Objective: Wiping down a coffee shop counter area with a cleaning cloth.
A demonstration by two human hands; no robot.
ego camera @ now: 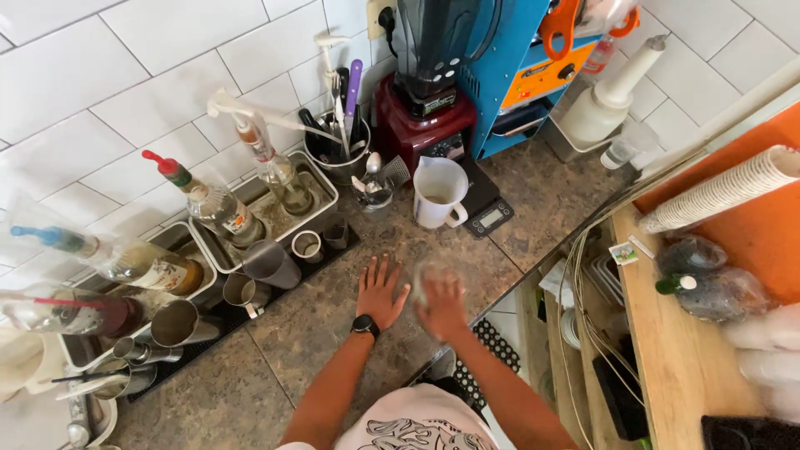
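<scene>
A small clear, glassy thing, blurred, is covered by the right hand, fingers curled over it; firm grip or not can't be told. The left hand is laid flat, fingers spread, on the mottled brown stone tabletop, w/ both just in front of the white jug. Step judged as wiping/handling the item; a steadier hold is needed next.

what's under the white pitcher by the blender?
The white pitcher stands on a small black scale, whose display end shows at the front right. The platform beneath the pitcher is covered. Inside the pitcher, a pale liquid shows; its depth cannot be told.
</scene>
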